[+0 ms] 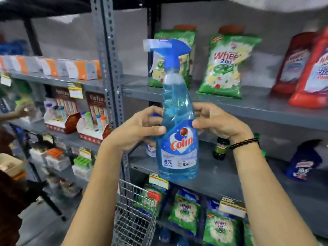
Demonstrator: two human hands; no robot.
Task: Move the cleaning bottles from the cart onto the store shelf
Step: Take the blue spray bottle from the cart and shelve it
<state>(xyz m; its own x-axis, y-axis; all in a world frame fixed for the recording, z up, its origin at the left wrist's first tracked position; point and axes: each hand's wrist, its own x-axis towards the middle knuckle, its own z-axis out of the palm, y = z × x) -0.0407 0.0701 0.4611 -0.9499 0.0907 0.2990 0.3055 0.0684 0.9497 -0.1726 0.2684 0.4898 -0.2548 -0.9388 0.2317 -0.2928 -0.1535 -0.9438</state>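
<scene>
Both hands, left hand (140,129) and right hand (215,122), wrapped tight around blue spray bottle (178,125), maybe tipping onto small bottle (220,148) at 3 o'clock on shelf (213,176).

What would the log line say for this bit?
both hands hold spray bottle | upright | before middle shelf | above cart

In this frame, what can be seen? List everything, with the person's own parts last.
Spray bottle: one, blue, upright, held before the shelves.
Detergent bags: two, green, top shelf; more on the bottom shelf.
Red bottles: two, top shelf, right.
Dark bottle: one, middle shelf.
Dark blue pouch: one, middle shelf, right.
Wire cart: one, grey, below.
Left hand: grips the spray bottle.
Right hand: grips it too, beaded bracelet on wrist.
</scene>
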